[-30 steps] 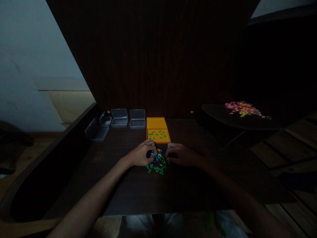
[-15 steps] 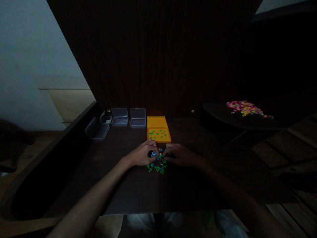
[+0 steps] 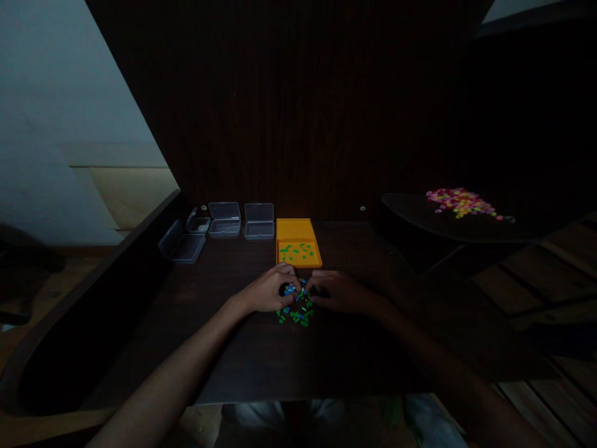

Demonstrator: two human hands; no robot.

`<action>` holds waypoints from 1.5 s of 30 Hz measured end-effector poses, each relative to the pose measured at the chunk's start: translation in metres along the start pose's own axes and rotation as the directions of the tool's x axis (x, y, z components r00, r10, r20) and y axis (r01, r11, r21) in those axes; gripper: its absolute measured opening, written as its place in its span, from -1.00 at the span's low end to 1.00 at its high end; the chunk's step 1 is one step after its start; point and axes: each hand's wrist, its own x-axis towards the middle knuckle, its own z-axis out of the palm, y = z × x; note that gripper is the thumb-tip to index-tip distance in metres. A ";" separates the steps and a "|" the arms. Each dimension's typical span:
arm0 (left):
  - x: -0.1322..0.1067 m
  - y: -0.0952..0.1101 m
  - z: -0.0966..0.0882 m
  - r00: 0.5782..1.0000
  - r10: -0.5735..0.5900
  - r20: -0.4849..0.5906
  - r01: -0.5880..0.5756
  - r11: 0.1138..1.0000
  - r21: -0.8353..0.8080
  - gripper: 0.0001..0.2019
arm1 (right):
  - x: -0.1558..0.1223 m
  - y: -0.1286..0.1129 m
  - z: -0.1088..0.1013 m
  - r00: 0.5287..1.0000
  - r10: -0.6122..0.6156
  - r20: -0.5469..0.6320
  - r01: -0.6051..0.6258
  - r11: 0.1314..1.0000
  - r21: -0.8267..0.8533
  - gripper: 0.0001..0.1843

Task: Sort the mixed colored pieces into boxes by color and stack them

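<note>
A loose pile of small green, blue and yellow building bricks (image 3: 295,315) lies on the dark table. My left hand (image 3: 273,289) rests at the pile's left side, its thumb and fingers curled over the bricks. From the right, my right hand (image 3: 336,292) reaches the pile with fingers bent and thumb brought near them. Whether either hand pinches a brick is too small and dark to make out. Just beyond the hands stands an open yellow case (image 3: 299,263), with several green bricks (image 3: 305,249) scattered inside it.
Clear plastic boxes with raised lids, among them one box (image 3: 260,231) beside the yellow case and another (image 3: 188,250) further left, line the back left. A heap of pink, red and yellow pieces (image 3: 461,202) lies on a dark shelf (image 3: 420,218) at right. A dark panel (image 3: 298,112) rises behind.
The fingers of my right hand have shifted slightly left over the pile. My left hand stays almost where it was, and the yellow case looks unchanged.
</note>
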 end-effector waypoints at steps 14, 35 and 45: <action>0.000 0.000 0.001 1.000 0.004 0.008 -0.004 1.000 -0.012 -0.82 | 0.002 0.002 0.003 1.000 0.001 -0.002 -0.001 1.000 0.009 -0.85; 0.000 0.002 0.002 1.000 -0.009 0.003 0.009 0.999 -0.041 -0.81 | 0.004 0.000 0.003 0.999 -0.035 0.000 0.035 0.999 0.023 -0.85; 0.001 0.002 0.006 1.000 0.009 -0.001 -0.009 1.000 -0.029 -0.79 | -0.003 -0.003 -0.003 0.999 0.022 -0.029 -0.022 0.999 0.031 -0.88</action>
